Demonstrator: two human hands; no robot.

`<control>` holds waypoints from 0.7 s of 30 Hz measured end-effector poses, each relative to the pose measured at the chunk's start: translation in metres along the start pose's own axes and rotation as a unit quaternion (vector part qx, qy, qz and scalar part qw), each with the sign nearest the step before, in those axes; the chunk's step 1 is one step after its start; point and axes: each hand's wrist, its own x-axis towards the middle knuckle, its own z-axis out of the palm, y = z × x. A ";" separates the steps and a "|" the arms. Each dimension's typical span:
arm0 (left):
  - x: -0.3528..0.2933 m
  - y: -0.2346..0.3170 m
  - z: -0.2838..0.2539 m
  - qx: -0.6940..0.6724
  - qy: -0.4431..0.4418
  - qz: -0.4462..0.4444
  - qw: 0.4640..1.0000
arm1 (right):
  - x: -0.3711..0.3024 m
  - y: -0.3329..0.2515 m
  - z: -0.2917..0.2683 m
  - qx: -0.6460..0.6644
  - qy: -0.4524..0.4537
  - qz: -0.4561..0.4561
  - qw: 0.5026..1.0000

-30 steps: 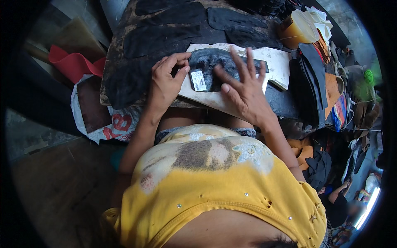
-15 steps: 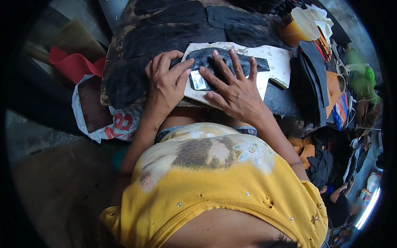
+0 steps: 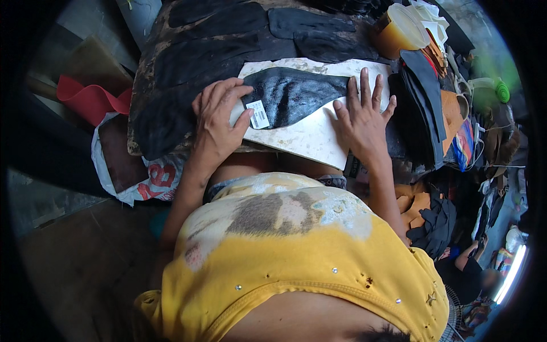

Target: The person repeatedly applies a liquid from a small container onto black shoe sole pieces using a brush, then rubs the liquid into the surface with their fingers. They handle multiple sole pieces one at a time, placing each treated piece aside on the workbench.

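Note:
A black shoe-shaped leather piece with a small white tag lies on a white stone slab resting over my lap. My left hand presses down on the left end of the piece, fingers bent over its edge beside the tag. My right hand lies flat with fingers spread on the slab's right part, just right of the piece, holding nothing.
More black cut pieces cover a worn board beyond the slab. A stack of black and tan pieces stands at the right, a yellow tub behind it. A red cloth and a white bag are at the left.
My right hand slid off the black piece to the right and now lies on the bare slab. My left hand stayed at the piece's left end.

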 end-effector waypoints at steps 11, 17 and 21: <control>-0.002 0.000 -0.010 0.042 -0.034 0.032 0.998 | -0.011 -0.011 -0.016 0.051 -0.005 -0.104 0.993; 0.004 0.004 -0.017 0.054 -0.064 0.078 0.993 | -0.011 -0.010 -0.008 0.067 0.029 -0.090 0.993; 0.011 -0.001 -0.024 0.056 -0.107 0.089 0.989 | -0.012 0.000 -0.008 0.048 0.048 -0.069 0.995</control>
